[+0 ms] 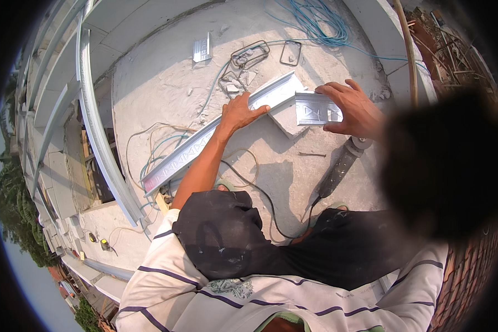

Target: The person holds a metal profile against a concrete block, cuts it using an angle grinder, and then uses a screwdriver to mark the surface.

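My left hand [239, 113] grips the long silver metal channel [182, 152], which lies diagonally across a pale block [286, 124], its lower end toward the left. My right hand [348, 108] holds a short silver channel piece [310, 110] between thumb and fingers, beside the long channel's upper end and over the block. An angle grinder [339, 166] with a black cord lies on the concrete just below my right hand. A small loose metal offcut [201, 47] lies farther back on the floor.
Blue cable [315, 22] coils at the back, near thin wire frames [290, 52] and rubble. Long metal profiles [86, 83] lean along the left block wall beside an opening [97, 166]. A yellow tape measure [104, 243] lies lower left. A wooden pole [409, 50] stands at right. A dark blur hides part of the right.
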Demonstrator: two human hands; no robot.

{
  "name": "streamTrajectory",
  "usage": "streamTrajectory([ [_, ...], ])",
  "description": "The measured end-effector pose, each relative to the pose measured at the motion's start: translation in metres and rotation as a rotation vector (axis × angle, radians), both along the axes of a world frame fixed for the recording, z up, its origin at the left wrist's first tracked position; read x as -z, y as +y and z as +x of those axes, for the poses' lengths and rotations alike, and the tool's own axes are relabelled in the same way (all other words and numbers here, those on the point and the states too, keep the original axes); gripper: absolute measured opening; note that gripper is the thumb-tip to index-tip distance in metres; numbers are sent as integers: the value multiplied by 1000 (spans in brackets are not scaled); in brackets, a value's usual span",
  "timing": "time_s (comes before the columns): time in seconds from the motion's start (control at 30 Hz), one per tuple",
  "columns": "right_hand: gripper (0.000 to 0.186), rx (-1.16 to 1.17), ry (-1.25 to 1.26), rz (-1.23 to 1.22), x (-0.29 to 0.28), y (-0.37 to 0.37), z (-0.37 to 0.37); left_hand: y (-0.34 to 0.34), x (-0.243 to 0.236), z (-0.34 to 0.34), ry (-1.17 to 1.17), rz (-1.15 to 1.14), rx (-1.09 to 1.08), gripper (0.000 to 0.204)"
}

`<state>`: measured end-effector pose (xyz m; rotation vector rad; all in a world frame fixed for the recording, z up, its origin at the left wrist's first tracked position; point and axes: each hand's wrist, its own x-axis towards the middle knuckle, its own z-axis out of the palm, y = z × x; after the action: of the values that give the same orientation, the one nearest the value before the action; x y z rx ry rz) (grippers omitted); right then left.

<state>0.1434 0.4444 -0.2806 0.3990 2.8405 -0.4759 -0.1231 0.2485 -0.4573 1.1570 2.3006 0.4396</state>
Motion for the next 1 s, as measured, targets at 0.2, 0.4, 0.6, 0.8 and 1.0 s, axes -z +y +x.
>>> streamTrajectory([
  [0.2,84,-119,196,150,17,29,-162,-6,-10,0,51,-46,17,107],
  [0.4,76,-242,166,104,108,-46,-281,-11,-3,3,69,-24,5,105],
  [0.6,56,-290,225,135,159,-102,-358,-17,26,1,72,173,61,90],
  [0.8,51,-412,533,157,131,-107,-341,-14,16,6,219,111,23,82],
  [1.0,54,-329,220,219,40,-18,-166,-7,3,7,183,177,96,85],
])
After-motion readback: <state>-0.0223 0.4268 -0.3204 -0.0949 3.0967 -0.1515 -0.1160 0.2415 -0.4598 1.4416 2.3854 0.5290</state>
